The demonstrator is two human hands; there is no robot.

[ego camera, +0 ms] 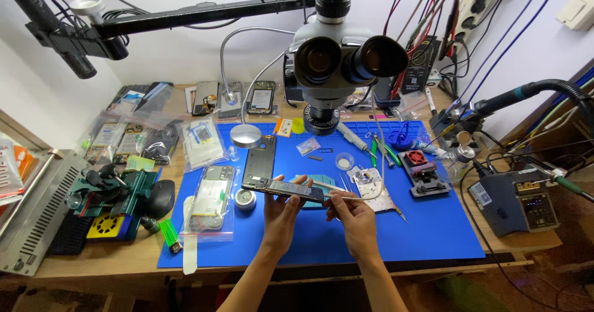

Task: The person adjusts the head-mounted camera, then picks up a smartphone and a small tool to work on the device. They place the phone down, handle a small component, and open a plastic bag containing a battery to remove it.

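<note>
My left hand (pixel 281 210) holds a dark smartphone (pixel 286 189) level above the blue work mat (pixel 427 231), fingers gripping its near and far edges. At the phone's right end, my right hand (pixel 351 216) pinches a thin metal tool (pixel 345 197), probably tweezers, whose tip touches the phone's edge. A black phone back frame (pixel 258 160) lies flat on the mat just behind the phone. A microscope head (pixel 340 58) hangs above the mat's far half.
A phone in a clear bag (pixel 211 197) and a small round tin (pixel 245 199) lie left of my hands. A metal phone holder (pixel 373 185), tweezers, and a red-and-black jig (pixel 422 171) sit to the right. A soldering station (pixel 516 204) stands far right, a green clamp (pixel 114 194) far left.
</note>
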